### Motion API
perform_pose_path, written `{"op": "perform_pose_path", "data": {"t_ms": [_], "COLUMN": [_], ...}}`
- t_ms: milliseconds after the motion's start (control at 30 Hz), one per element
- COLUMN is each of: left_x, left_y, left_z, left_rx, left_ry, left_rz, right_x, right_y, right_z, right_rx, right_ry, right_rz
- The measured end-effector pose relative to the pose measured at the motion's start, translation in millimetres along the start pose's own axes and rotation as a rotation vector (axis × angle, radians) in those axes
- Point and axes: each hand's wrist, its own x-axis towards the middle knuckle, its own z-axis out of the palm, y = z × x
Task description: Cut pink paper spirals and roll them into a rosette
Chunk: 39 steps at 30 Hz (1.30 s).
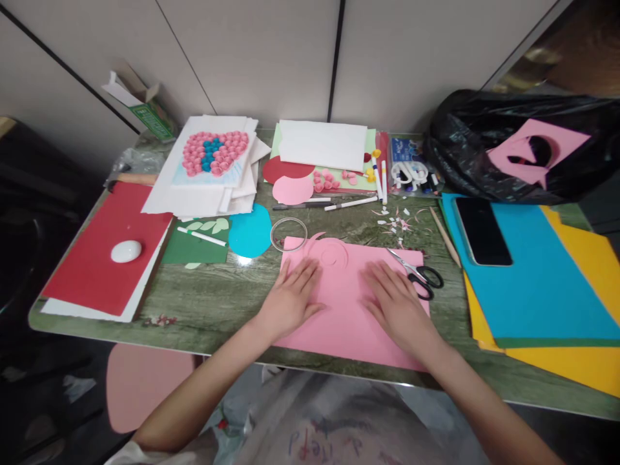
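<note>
A large pink sheet (346, 316) lies flat at the table's front edge. My left hand (292, 297) rests palm down on its left part, fingers spread and holding nothing. On the right part lies my right hand (398, 307), also flat with the fingers apart. A pink paper spiral (334, 250) sits on the sheet's top edge between the hands. Black-handled scissors (422, 278) lie just beyond my right hand, partly on the sheet. Touching the sheet's upper left corner is a thin round ring (289, 234).
Red paper (111, 239) with a white oval object, green paper (194, 248) and a blue piece (250, 231) are left. Behind stand rose artwork (216, 154) and markers (351, 203). Blue sheets (533, 284), a phone (483, 230) and a black bag (465, 142) are right.
</note>
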Motion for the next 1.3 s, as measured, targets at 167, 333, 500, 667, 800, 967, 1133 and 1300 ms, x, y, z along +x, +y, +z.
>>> {"op": "perform_pose_path", "data": {"t_ms": [167,333,500,667,800,967,1133,1300], "left_x": [-5.0,-12.9,-14.2,1.4,16.9,21.1,12.2,11.9], "left_y": [0.3,5.5,-1.6,-25.7,-39.5,-42.9,-45.2,-49.9], "left_z": [4.1,-0.3,-3.3,-5.2,-6.8,-10.3,-6.3,-3.1], "left_rx": [-0.007,-0.039,-0.039,-0.031,-0.003,0.038,0.083,0.178], "left_ry": [-0.054,-0.061,-0.130,-0.144,-0.115,-0.077,0.124,0.300], "left_rz": [0.051,0.120,0.219,0.350,0.428,0.480,0.378,-0.051], "right_x": [-5.3,-3.9,-5.3,-0.6,6.7,9.1,15.0,25.4], "right_y": [1.6,1.4,0.9,4.8,11.3,12.9,-1.0,-12.9], "right_z": [6.9,8.0,7.9,8.4,7.6,2.9,-2.0,1.1], "right_rx": [-0.072,-0.090,-0.064,-0.069,-0.119,-0.138,-0.117,-0.108], "right_ry": [-0.009,-0.016,-0.017,-0.007,-0.028,-0.032,-0.037,-0.078], "right_rz": [0.004,0.006,0.011,0.009,-0.013,-0.029,-0.174,-0.226]}}
